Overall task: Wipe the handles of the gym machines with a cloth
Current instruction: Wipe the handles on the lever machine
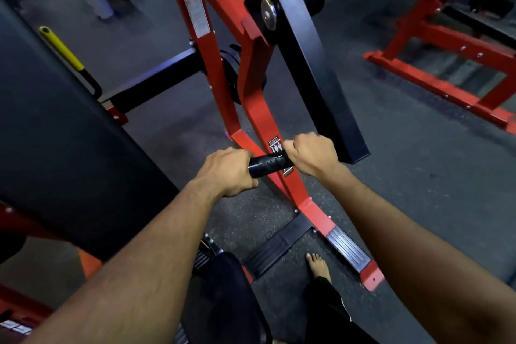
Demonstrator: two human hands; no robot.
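Pretty cramped around the black handle (pixel 268 165). Both hands sit on it, left hand (pixel 227 172) at the near end, right hand (pixel 310 152) at the far end, so only the short middle stretch is bare. The red frame leg (pixel 252 109) runs right behind it and the black arm (pixel 312 64) hangs just past the right hand. The big black pad (pixel 64 131) walls off the left. Open floor (pixel 413 165) on the right, and more below the handle toward the foot plate (pixel 344 250).
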